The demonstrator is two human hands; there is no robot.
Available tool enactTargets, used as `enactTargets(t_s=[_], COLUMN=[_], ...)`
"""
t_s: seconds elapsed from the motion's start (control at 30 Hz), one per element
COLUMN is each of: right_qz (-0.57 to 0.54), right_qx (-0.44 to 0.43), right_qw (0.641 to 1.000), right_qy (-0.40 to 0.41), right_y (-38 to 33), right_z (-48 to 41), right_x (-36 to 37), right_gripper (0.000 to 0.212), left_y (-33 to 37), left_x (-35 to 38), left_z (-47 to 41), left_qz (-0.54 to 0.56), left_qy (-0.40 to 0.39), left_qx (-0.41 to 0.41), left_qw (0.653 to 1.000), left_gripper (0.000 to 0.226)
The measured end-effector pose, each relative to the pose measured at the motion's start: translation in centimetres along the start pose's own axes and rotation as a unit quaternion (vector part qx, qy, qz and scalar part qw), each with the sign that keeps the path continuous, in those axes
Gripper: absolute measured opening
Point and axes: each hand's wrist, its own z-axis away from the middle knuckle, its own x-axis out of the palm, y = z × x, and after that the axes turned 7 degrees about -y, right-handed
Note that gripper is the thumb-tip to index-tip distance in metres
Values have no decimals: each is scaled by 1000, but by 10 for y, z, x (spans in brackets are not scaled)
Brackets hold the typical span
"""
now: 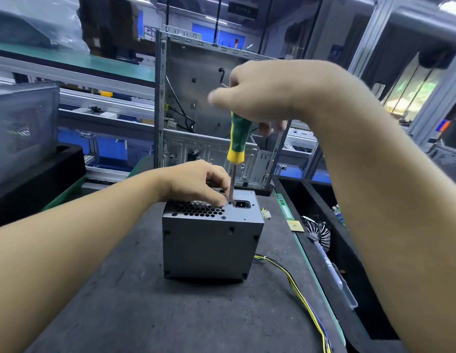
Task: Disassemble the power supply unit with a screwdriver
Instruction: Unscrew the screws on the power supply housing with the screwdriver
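Green-handled screwdriver (235, 149) stands upright, tip down.

Your dark grey bench mat (125, 289) is carrying the grey power supply unit (209, 248), standing on end, while its yellow-and-black cable bundle (302, 294) is trailing toward the green-edged right side.

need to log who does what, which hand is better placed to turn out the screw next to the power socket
Right. The right hand already grips the screwdriver handle, tip down beside the power socket. The left hand rests on the power supply unit, fingers by the shaft.
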Motion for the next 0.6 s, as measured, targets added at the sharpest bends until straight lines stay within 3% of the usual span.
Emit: enactTargets(t_s=[0.07,0.13,0.33,0.47,0.6], right_qz=[6,-2,-30,-10,-39], right_qx=[-4,-25,-26,0,-32], right_qw=[999,999,999,999,998], right_qy=[35,47,1,52,48], right_y=[0,0,-4,-4,-2], right_z=[-4,-4,4,-4,-6], right_x=[2,3,-1,3,5], right_gripper=[54,40,34,54,35], left_y=[0,0,-1,-1,1], left_x=[0,0,0,-1,-2], left_z=[0,0,1,1,1], left_qz=[3,14,22,25,18], left_qy=[1,-3,-5,-4,-10], left_qx=[-3,-3,8,6,0], left_qw=[1000,1000,1000,1000,1000], left_gripper=[11,14,14,11,11])
